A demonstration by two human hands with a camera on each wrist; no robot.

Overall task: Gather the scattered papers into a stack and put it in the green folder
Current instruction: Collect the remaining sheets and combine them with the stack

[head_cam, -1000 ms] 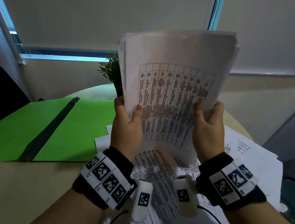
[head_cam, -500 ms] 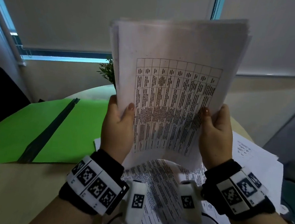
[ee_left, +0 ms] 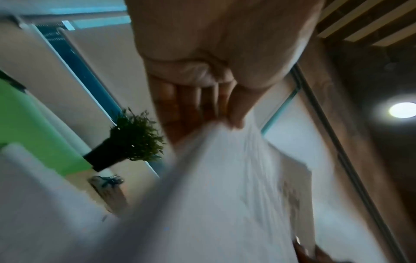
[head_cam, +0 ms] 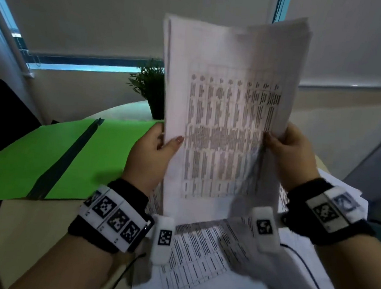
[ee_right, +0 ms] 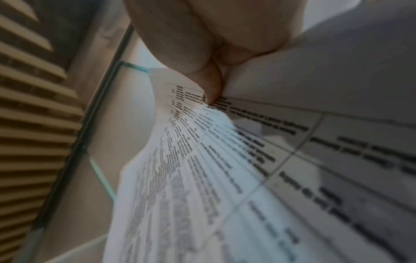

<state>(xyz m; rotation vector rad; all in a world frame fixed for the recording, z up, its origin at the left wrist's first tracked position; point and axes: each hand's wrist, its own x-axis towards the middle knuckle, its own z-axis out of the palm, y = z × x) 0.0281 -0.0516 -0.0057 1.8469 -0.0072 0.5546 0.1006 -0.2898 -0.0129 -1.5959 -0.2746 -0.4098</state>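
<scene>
Both hands hold a stack of printed papers upright above the table. My left hand grips its left edge, thumb on the front sheet. My right hand grips the right edge. The left wrist view shows the left hand's fingers behind the papers and the thumb in front. In the right wrist view the thumb pinches the printed sheets. The green folder lies open on the table to the left. More loose sheets lie on the table under my wrists.
A small potted plant stands behind the folder at the table's far edge. The round table shows bare wood at the near left. A dark chair back is at far left. A thin black cable crosses the loose sheets.
The stack has been lifted and shifted to the right, and it now looks blurred from motion. Both hands kept their grip on its edges.
</scene>
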